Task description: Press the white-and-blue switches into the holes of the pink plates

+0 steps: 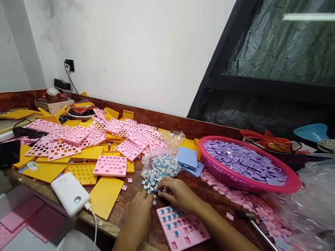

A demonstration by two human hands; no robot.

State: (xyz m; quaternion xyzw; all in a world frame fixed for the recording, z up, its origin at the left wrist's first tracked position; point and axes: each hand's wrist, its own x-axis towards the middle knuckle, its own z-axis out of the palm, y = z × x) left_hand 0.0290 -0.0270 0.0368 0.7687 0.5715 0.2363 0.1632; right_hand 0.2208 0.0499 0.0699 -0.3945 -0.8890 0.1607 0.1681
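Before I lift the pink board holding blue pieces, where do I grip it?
By the left edge of the pink board, probably, coming from the left: it lies flat, blue pieces sit on top, and the right forearm hides its far right corner.

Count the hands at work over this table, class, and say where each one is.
2. The left hand is at the near edge of the small blue-and-white pieces; the right hand is beside it, just beyond the pink panel. Some fingers are hidden.
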